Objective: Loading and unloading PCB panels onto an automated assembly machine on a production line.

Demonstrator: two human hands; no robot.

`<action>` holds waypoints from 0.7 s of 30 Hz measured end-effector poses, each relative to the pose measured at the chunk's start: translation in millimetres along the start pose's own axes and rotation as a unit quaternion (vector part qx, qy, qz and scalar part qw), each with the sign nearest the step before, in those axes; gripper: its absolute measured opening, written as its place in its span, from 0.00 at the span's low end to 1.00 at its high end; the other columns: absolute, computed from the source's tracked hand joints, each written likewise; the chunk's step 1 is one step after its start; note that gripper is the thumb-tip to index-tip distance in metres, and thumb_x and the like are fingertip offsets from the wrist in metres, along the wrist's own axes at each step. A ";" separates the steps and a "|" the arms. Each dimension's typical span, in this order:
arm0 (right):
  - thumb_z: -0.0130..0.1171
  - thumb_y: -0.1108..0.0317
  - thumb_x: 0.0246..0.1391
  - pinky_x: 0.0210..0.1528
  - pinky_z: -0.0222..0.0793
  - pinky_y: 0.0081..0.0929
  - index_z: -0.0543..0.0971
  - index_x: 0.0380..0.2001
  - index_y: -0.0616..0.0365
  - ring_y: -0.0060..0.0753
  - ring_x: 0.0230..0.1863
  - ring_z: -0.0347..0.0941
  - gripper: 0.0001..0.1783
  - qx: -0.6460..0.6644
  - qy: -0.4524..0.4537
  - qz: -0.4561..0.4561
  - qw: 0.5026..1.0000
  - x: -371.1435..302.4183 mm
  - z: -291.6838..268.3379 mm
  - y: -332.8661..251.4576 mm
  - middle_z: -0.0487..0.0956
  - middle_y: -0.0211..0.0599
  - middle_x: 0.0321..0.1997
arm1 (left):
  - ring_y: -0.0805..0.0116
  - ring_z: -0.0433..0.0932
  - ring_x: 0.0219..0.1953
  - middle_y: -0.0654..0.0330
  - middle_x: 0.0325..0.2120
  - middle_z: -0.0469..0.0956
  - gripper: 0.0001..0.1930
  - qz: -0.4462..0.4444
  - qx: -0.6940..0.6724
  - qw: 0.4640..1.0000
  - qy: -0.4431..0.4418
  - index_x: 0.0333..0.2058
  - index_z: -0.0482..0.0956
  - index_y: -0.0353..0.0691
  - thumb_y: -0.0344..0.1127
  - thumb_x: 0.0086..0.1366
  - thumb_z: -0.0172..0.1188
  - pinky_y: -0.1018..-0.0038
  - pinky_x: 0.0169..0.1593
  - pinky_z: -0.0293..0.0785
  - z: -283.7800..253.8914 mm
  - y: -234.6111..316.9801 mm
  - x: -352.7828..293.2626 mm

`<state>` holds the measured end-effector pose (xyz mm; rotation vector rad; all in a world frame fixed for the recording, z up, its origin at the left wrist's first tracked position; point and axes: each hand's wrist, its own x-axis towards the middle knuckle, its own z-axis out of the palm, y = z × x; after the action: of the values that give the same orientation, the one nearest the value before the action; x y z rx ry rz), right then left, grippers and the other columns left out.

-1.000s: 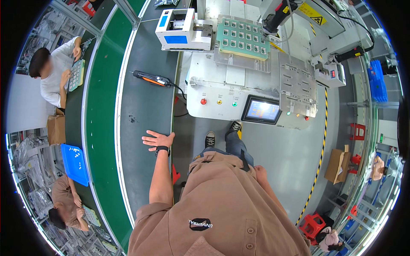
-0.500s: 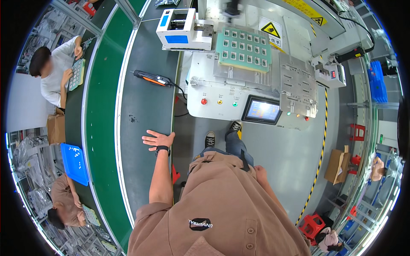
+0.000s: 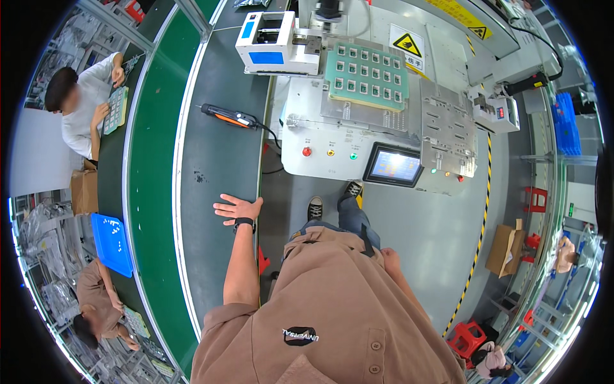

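My left hand (image 3: 238,209) lies flat on the dark bench top (image 3: 214,160), fingers spread and nothing in it; a black band (image 3: 244,222) circles the wrist. My right hand (image 3: 391,260) hangs at my side against the shirt, its fingers mostly hidden. Ahead, a green tray (image 3: 366,75) with rows of small square parts sits on the machine's metal fixture (image 3: 339,115), out of reach of both hands. Above the tray's far edge is the machine's black tool head (image 3: 329,9). A black and orange electric screwdriver (image 3: 230,117) rests on the bench, beyond my left hand.
The machine front carries coloured buttons (image 3: 330,153) and a lit touch screen (image 3: 393,164). A white and blue feeder box (image 3: 265,43) stands left of the tray. Past a green strip (image 3: 153,160), two people work at another bench with a blue tray (image 3: 112,246). A carton (image 3: 505,249) is at right.
The machine's tool head has shifted left above the tray. A co-worker's hand at lower left has moved. My own hands stay in place.
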<state>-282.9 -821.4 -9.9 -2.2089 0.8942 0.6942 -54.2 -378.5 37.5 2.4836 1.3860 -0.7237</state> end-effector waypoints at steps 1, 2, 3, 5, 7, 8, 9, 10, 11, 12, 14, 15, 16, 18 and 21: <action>0.53 0.60 0.51 0.39 0.71 0.35 0.79 0.32 0.60 0.46 0.36 0.77 0.14 0.000 -0.001 0.000 1.000 -0.4 -0.5 -1.7 0.80 0.45 0.32 | 0.36 0.21 0.65 0.32 0.61 0.19 0.67 0.001 0.000 1.000 0.001 0.62 0.24 0.35 0.56 0.40 0.67 0.37 0.60 0.39 -0.1 -0.1 -0.1; 0.53 0.60 0.51 0.39 0.71 0.35 0.79 0.32 0.60 0.46 0.36 0.77 0.14 -0.002 -0.003 0.000 1.000 -0.8 -1.2 -3.4 0.80 0.45 0.32 | 0.36 0.21 0.65 0.32 0.61 0.19 0.67 0.000 0.000 1.000 0.002 0.62 0.24 0.35 0.56 0.40 0.67 0.37 0.60 0.39 -0.1 -0.2 -0.1; 0.53 0.60 0.51 0.39 0.71 0.36 0.79 0.32 0.59 0.46 0.36 0.77 0.14 -0.004 -0.005 0.001 1.000 -1.1 -1.7 -5.0 0.80 0.45 0.32 | 0.36 0.20 0.65 0.32 0.61 0.19 0.67 0.000 0.000 1.000 0.001 0.62 0.24 0.35 0.56 0.40 0.67 0.37 0.60 0.39 -0.2 -0.4 -0.2; 0.53 0.60 0.51 0.39 0.71 0.36 0.79 0.32 0.59 0.46 0.36 0.77 0.14 -0.004 -0.003 0.002 1.000 -1.7 -2.1 -6.5 0.80 0.45 0.32 | 0.36 0.20 0.65 0.32 0.61 0.19 0.67 -0.001 0.000 1.000 0.001 0.62 0.24 0.35 0.56 0.40 0.67 0.37 0.60 0.39 -0.4 -0.6 -0.1; 0.53 0.61 0.51 0.39 0.71 0.36 0.79 0.32 0.59 0.45 0.36 0.77 0.14 -0.004 -0.001 0.003 1.000 -1.6 -2.1 -6.5 0.80 0.45 0.32 | 0.36 0.20 0.65 0.32 0.61 0.19 0.67 0.001 -0.002 1.000 0.000 0.62 0.24 0.35 0.56 0.40 0.67 0.37 0.60 0.39 -0.7 -0.8 -0.1; 0.53 0.61 0.51 0.39 0.71 0.35 0.79 0.32 0.59 0.45 0.36 0.77 0.14 -0.008 0.000 -0.002 1.000 -1.0 -2.1 -5.7 0.80 0.45 0.31 | 0.36 0.20 0.65 0.32 0.61 0.19 0.67 0.001 -0.002 1.000 0.000 0.62 0.24 0.35 0.56 0.40 0.67 0.37 0.60 0.39 -0.7 -0.5 -0.3; 0.52 0.61 0.51 0.39 0.71 0.35 0.79 0.31 0.59 0.45 0.35 0.77 0.13 -0.011 0.001 -0.007 1.000 -0.6 -1.9 -4.9 0.80 0.45 0.31 | 0.36 0.20 0.65 0.32 0.61 0.19 0.66 0.001 -0.002 1.000 0.000 0.62 0.24 0.35 0.56 0.40 0.67 0.37 0.60 0.39 -0.5 0.0 -0.5; 0.52 0.61 0.51 0.39 0.71 0.35 0.79 0.31 0.59 0.45 0.35 0.77 0.13 -0.011 0.000 -0.007 1.000 -1.0 -2.0 -5.7 0.80 0.45 0.31 | 0.36 0.20 0.65 0.32 0.61 0.19 0.66 0.000 -0.002 1.000 0.001 0.62 0.24 0.35 0.56 0.40 0.67 0.37 0.60 0.39 -0.6 0.1 -0.6; 0.52 0.61 0.50 0.39 0.71 0.35 0.79 0.31 0.60 0.45 0.35 0.77 0.13 -0.004 0.001 -0.005 1.000 -1.3 -2.2 -6.4 0.80 0.45 0.31 | 0.36 0.20 0.65 0.32 0.61 0.19 0.66 0.000 -0.001 1.000 0.001 0.62 0.24 0.35 0.56 0.40 0.67 0.37 0.60 0.39 -0.8 0.0 -0.6; 0.53 0.61 0.50 0.38 0.71 0.35 0.79 0.31 0.60 0.45 0.35 0.77 0.13 0.002 0.001 -0.004 1.000 -1.6 -2.3 -7.2 0.80 0.45 0.31 | 0.36 0.20 0.65 0.32 0.61 0.19 0.67 0.000 -0.001 1.000 0.000 0.62 0.24 0.35 0.56 0.40 0.67 0.37 0.60 0.38 -1.0 -0.1 -0.6; 0.53 0.62 0.50 0.38 0.71 0.35 0.79 0.31 0.60 0.45 0.35 0.77 0.13 0.007 0.001 -0.004 1.000 -1.7 -2.5 -7.3 0.80 0.46 0.31 | 0.36 0.20 0.65 0.32 0.61 0.19 0.67 0.000 -0.001 1.000 -0.001 0.62 0.24 0.35 0.56 0.40 0.67 0.37 0.60 0.38 -1.3 0.0 -0.7; 0.53 0.62 0.50 0.38 0.71 0.35 0.79 0.31 0.61 0.45 0.34 0.77 0.13 0.013 0.001 -0.005 1.000 -1.7 -2.5 -7.4 0.80 0.46 0.30 | 0.36 0.20 0.65 0.32 0.61 0.19 0.67 0.001 -0.002 1.000 -0.001 0.62 0.24 0.35 0.56 0.40 0.68 0.37 0.60 0.38 -1.4 0.1 -0.6; 0.53 0.62 0.50 0.38 0.71 0.35 0.79 0.31 0.61 0.45 0.34 0.77 0.13 0.013 0.001 -0.005 1.000 -1.8 -2.7 -7.7 0.80 0.46 0.30 | 0.36 0.20 0.65 0.32 0.61 0.19 0.67 0.001 -0.003 1.000 -0.001 0.62 0.24 0.35 0.56 0.40 0.68 0.37 0.60 0.38 -1.3 0.1 -0.6; 0.53 0.62 0.50 0.38 0.71 0.35 0.79 0.31 0.62 0.45 0.34 0.77 0.13 0.012 0.002 -0.005 1.000 -2.1 -3.0 -8.4 0.80 0.47 0.30 | 0.36 0.20 0.65 0.32 0.61 0.19 0.67 0.001 -0.002 1.000 0.000 0.62 0.24 0.35 0.56 0.40 0.68 0.37 0.60 0.38 -1.3 0.0 -0.6; 0.53 0.62 0.50 0.38 0.71 0.35 0.79 0.31 0.61 0.45 0.34 0.77 0.14 0.008 0.007 -0.005 1.000 -2.7 -2.9 -8.2 0.80 0.47 0.30 | 0.36 0.20 0.65 0.32 0.61 0.19 0.67 0.001 -0.003 1.000 0.001 0.62 0.24 0.35 0.56 0.40 0.68 0.37 0.60 0.38 -0.9 0.3 -0.5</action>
<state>-277.8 -817.8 -3.2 -2.2046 0.8933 0.6651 -53.9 -378.7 38.6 2.4825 1.3834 -0.7158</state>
